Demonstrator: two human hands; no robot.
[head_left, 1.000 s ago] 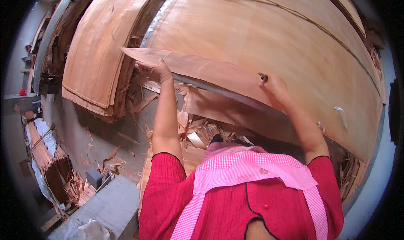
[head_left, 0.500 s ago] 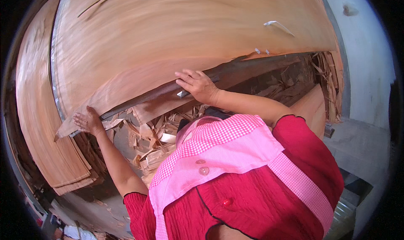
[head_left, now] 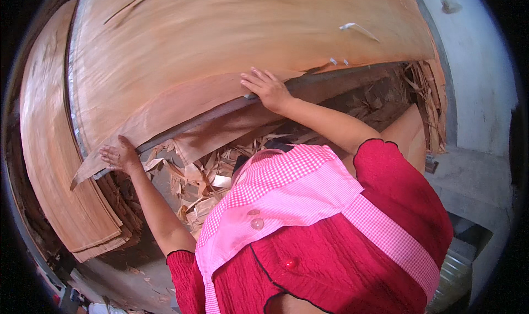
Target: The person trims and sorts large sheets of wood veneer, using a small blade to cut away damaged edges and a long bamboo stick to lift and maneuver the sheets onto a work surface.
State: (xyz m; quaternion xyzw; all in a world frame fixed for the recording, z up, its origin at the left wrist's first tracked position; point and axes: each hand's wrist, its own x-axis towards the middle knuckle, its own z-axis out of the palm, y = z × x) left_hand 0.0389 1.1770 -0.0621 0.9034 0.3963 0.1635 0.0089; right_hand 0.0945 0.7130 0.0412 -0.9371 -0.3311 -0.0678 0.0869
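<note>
Fingers spread, the left hand [head_left: 120,156] rested on a thin pinkish veneer strip [head_left: 176,107] along a broad tan wood sheet [head_left: 231,38]; the right hand [head_left: 269,90] had slid rightward, apparently smoothing, fingers extended, its hidden palm's hold uncertain.

A workshop, seemingly for wood veneer; broad thin sheets [head_left: 237,44] and littered scraps [head_left: 191,188] show it.

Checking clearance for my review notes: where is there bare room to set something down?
The broad wood sheet shows bare surface between the dark strip and white scrap, beyond the right hand. Below its near edge it is crowded with wood shavings.
</note>
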